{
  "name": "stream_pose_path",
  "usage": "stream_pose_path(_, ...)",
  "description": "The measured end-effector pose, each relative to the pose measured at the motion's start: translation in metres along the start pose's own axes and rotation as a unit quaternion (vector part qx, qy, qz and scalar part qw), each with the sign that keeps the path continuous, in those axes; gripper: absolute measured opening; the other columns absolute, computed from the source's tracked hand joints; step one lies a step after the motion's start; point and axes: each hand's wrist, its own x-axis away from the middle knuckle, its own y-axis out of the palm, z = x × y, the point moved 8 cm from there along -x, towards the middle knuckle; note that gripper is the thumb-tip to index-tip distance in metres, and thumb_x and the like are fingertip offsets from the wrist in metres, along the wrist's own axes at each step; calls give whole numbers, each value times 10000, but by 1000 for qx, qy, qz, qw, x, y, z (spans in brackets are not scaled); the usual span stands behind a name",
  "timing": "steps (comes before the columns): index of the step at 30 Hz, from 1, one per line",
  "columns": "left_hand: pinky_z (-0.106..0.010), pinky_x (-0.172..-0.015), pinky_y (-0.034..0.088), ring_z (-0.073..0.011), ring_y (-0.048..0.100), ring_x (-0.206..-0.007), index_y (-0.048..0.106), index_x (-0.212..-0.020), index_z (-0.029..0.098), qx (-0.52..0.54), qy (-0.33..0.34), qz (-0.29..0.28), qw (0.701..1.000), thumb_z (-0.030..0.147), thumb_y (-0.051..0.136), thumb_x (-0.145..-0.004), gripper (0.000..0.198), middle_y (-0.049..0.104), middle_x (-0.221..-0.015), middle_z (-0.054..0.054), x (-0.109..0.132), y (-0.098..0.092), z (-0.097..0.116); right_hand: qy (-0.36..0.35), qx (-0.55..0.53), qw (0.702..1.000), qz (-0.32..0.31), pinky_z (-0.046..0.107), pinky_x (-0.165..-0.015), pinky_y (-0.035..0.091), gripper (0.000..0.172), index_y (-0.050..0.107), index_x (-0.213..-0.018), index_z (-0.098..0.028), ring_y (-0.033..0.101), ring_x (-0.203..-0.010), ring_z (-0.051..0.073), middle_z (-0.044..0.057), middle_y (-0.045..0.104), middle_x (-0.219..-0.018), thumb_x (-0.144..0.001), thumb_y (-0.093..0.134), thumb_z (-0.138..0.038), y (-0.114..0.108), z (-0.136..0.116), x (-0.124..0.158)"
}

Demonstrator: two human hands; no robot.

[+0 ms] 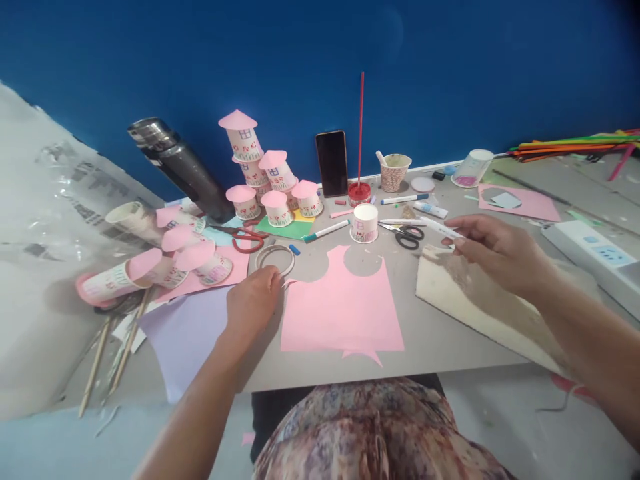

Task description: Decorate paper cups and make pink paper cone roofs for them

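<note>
My left hand is closed at the near rim of a narrow ring of tape, its fingertips partly hidden behind the knuckles. Beside it lies a sheet of pink paper with round pieces cut from its far edge. My right hand pinches a slim white marker with small print, above a cream-coloured board. Between the hands, farther back, a white paper cup with drawn patterns stands upside down. Black-handled scissors lie to its right.
Decorated cups with pink cone roofs stand stacked at the back left; more lie tipped nearer. A black flask, a phone, red-handled scissors and a teal-capped marker are around. A power strip sits right.
</note>
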Motion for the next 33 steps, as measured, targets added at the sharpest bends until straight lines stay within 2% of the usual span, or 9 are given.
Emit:
stream_pose_path(4,-318,-693,387,-247,696,-866,692,-1070,222,78,-2,14,997,359,440,-994,297,780,-945,-58,10,-9,1,38,-20,999,-15,302,-571,402,356,741,-1123,-227,535,-617,148,26,709,-823,-821,590,-337,-2,-10,-11)
stream_pose_path(9,-292,-668,418,-190,631,-707,688,-860,227,207,26,-21,978,412,484,-945,288,728,-791,0,17,-22,15,55,-67,996,-9,288,-521,333,244,764,-1016,-217,457,-555,127,-16,592,-646,-812,664,-304,5,-29,-33)
stream_pose_path(13,-297,-611,402,-193,613,-647,701,-872,229,218,51,-59,973,430,497,-929,292,697,-711,9,-2,-39,30,68,-193,979,-3,264,-501,342,153,716,-883,-192,433,-541,110,-6,577,-661,-799,700,-319,22,-28,-63)
stream_pose_path(15,-299,-618,402,-206,644,-688,711,-932,233,182,69,-67,979,414,493,-937,283,728,-768,0,-19,-48,40,77,-303,950,-4,244,-479,329,210,665,-812,-194,431,-561,103,16,606,-733,-751,755,-373,35,-22,-77)
stream_pose_path(17,-300,-628,402,-225,680,-763,711,-972,235,131,85,-75,985,390,481,-950,278,754,-829,-17,-37,-53,51,76,-328,942,5,232,-461,315,279,636,-792,-201,438,-572,105,23,608,-750,-729,767,-440,45,-12,-88)
stream_pose_path(23,-311,-660,384,-266,702,-892,717,-973,204,43,108,-78,990,305,531,-919,218,772,-904,-87,-90,-42,83,85,-287,953,54,258,-486,366,308,648,-743,-192,426,-515,111,-30,492,-569,-740,743,-485,58,27,-94)
stream_pose_path(26,-311,-642,368,-263,692,-845,723,-897,198,23,122,-83,989,302,542,-908,208,755,-856,-88,-108,-35,95,71,-246,965,61,284,-538,408,260,686,-795,-190,486,-551,139,-10,556,-602,-765,712,-447,55,32,-92)
stream_pose_path(30,-308,-648,380,-234,670,-777,723,-830,194,3,128,-96,987,233,481,-905,257,734,-801,-73,-120,-33,86,35,-199,979,35,312,-661,460,178,742,-890,-207,605,-741,202,41,694,-798,-780,696,-339,54,20,-86)
stream_pose_path(33,-292,-648,396,-212,667,-766,725,-807,208,-12,142,-138,980,240,544,-867,193,738,-808,-45,-115,-23,71,5,-157,987,12,326,-714,475,183,750,-931,-212,636,-819,229,59,732,-892,-827,653,-327,57,11,-80)
